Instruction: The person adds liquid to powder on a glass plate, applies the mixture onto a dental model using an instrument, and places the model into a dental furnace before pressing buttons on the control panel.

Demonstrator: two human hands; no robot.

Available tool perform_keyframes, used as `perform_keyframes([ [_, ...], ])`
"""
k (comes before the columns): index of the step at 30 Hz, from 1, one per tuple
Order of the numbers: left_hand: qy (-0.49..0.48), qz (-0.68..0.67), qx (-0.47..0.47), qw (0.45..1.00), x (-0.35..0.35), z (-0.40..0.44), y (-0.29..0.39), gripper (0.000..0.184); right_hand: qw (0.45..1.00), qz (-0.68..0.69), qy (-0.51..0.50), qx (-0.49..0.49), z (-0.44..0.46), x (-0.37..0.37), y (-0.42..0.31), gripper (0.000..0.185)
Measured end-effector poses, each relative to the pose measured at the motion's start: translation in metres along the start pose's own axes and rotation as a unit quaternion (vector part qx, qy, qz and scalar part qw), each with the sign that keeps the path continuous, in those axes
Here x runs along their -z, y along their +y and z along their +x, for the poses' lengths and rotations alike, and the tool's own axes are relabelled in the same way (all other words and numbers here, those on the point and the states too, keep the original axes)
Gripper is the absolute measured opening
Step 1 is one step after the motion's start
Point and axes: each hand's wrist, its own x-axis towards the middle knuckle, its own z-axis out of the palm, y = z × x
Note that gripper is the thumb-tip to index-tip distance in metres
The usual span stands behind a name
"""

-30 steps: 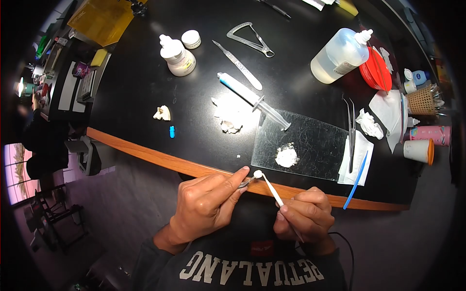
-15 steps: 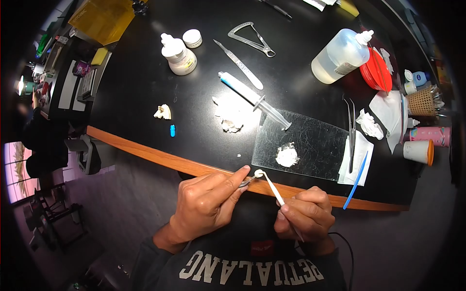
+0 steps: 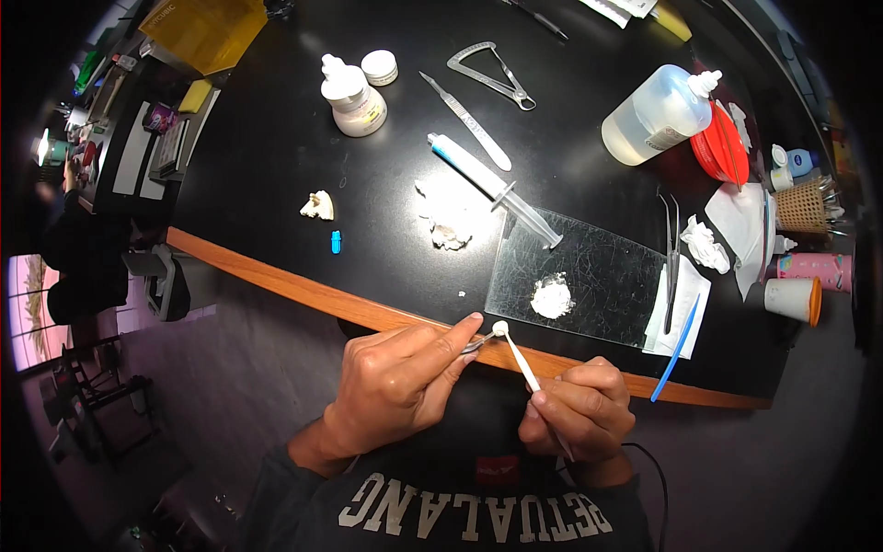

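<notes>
My left hand (image 3: 395, 377) is closed around a small silver metal tool (image 3: 475, 346), most of it hidden by the fingers. At that tool's tip is a tiny off-white piece (image 3: 499, 328), too small to name surely. My right hand (image 3: 581, 409) pinches a slim white stick-like tool (image 3: 523, 365), and its upper end touches the off-white piece. Both hands are over the table's wooden front edge. Just beyond them lies a scratched glass slab (image 3: 602, 293) with a mound of white powder or paste (image 3: 552, 297) on it.
A syringe (image 3: 492, 189), scalpel (image 3: 469, 124) and caliper (image 3: 492, 74) lie farther back. White bottle (image 3: 354, 106) and jar (image 3: 379, 66) stand left of them. Tweezers (image 3: 671, 267) and a blue stick (image 3: 678, 345) rest on paper at right, near a large squeeze bottle (image 3: 653, 120).
The camera view has shifted slightly, so the table items appear a little farther right. Both hands keep their grips, with the white tool still against the off-white piece.
</notes>
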Motion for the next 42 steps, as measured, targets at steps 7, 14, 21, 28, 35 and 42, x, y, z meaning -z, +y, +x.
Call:
perform_keyframes([
  [7, -0.014, 0.015, 0.0, 1.0, 0.002, 0.0, -0.001, 0.042, 1.0, -0.001, -0.001, 0.0, -0.001, 0.001, -0.001, 0.023],
  [14, 0.009, -0.01, -0.001, 1.0, -0.001, -0.001, 0.0, 0.043, 1.0, 0.014, 0.004, -0.002, -0.005, 0.004, -0.001, 0.025],
  [21, 0.007, -0.001, 0.006, 1.0, -0.002, -0.002, 0.003, 0.045, 1.0, 0.004, 0.008, -0.006, -0.008, 0.005, -0.003, 0.028],
  [28, 0.005, 0.005, 0.005, 1.0, -0.002, -0.002, 0.002, 0.044, 1.0, -0.005, 0.0, -0.005, -0.005, 0.005, -0.002, 0.027],
  [35, 0.007, 0.003, 0.006, 1.0, -0.001, -0.002, 0.002, 0.043, 1.0, -0.001, 0.008, -0.022, -0.008, 0.005, -0.003, 0.028],
  [42, -0.016, 0.006, 0.007, 1.0, 0.005, 0.0, 0.003, 0.045, 0.998, -0.016, 0.031, -0.054, -0.006, 0.01, -0.005, 0.027],
])
